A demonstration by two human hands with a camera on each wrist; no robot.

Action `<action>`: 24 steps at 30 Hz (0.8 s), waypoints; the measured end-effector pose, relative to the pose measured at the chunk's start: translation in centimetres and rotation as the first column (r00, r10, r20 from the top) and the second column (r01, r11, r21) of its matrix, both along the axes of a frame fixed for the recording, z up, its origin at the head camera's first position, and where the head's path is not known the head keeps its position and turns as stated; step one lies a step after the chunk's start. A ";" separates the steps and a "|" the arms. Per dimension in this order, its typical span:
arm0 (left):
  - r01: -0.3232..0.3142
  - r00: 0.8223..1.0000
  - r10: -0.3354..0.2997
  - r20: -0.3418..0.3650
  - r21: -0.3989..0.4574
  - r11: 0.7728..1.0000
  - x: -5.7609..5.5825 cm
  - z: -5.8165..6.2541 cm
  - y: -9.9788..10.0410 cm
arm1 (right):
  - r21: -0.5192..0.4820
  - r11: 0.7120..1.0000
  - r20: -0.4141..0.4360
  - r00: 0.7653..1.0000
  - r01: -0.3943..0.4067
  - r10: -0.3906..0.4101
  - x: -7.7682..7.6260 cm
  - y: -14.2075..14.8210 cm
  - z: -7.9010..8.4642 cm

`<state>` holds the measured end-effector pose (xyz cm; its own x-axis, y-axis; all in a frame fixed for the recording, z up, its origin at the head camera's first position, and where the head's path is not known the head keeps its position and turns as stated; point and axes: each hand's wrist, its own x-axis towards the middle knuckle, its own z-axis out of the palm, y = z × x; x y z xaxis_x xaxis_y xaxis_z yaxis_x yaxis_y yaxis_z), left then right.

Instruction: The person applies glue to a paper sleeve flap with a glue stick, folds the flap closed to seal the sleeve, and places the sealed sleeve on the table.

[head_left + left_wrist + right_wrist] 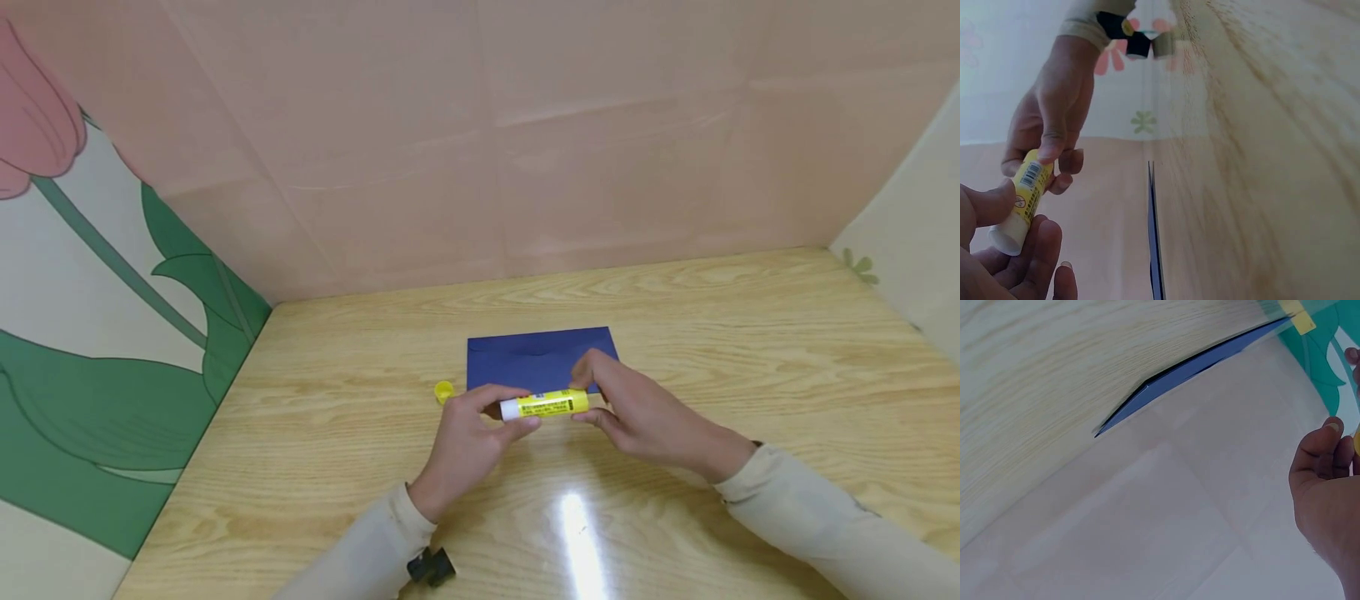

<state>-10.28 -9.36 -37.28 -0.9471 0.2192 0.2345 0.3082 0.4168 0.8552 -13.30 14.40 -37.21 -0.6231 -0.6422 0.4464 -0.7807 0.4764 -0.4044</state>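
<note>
A yellow glue stick (553, 404) with a white end lies level between my two hands, raised over the table. My left hand (467, 442) grips the white end between thumb and fingers. At the yellow end, my right hand (648, 417) pinches the tube with thumb and index finger. The left wrist view shows the glue stick (1027, 187) tilted, its printed label and barcode facing the camera. Just behind the hands a dark blue envelope (528, 357) lies flat on the table, partly covered by them. A small round yellow cap (444, 392) rests left of the envelope.
The wood-grain table (315, 450) meets a pink covered wall (495, 167) at the back. A panel with painted green leaves (90, 417) borders the left side, and a pale wall (915, 225) stands at the right. A bright reflection crosses the table's front.
</note>
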 end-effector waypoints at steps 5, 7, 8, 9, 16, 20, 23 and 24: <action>0.003 1.000 -0.003 -0.002 -0.001 1.000 -0.1 -0.1 0.0 | 0.002 1.000 0.010 1.000 0.003 -0.003 0.0 0.0 0.1; 0.006 1.000 -0.006 -0.006 -0.001 1.000 -0.1 -0.1 -0.1 | 0.003 1.000 0.028 0.999 0.015 -0.015 0.0 0.0 0.2; 0.007 1.000 -0.007 -0.009 -0.001 1.000 -0.1 -0.1 -0.1 | 0.001 1.000 0.041 0.999 0.023 -0.023 0.0 0.0 0.2; 0.007 1.000 -0.007 -0.010 0.000 1.000 -0.1 -0.1 -0.1 | 0.000 1.000 0.052 0.998 0.029 -0.029 0.0 0.0 0.2; 0.037 0.999 -0.037 0.000 0.030 0.999 0.1 -0.1 -0.1 | -0.021 1.000 0.077 0.997 -0.010 0.012 0.0 -0.1 0.1; 0.059 0.998 -0.060 0.023 0.038 0.997 0.1 0.0 0.0 | -0.026 0.999 0.104 0.994 -0.029 0.031 0.0 -0.1 0.0; 0.074 0.997 -0.075 0.032 0.020 0.997 0.1 0.1 0.1 | -0.011 0.999 0.145 0.989 -0.035 0.037 0.2 0.0 0.0; 0.080 0.996 -0.080 0.032 0.014 0.997 0.1 0.1 0.1 | -0.006 0.999 0.163 0.986 -0.042 0.042 0.2 -0.1 0.1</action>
<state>-10.13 -9.30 -37.14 -0.9338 0.2917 0.2072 0.3120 0.3807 0.8704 -13.08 14.35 -37.14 -0.6602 -0.6683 0.3429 -0.7235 0.4431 -0.5294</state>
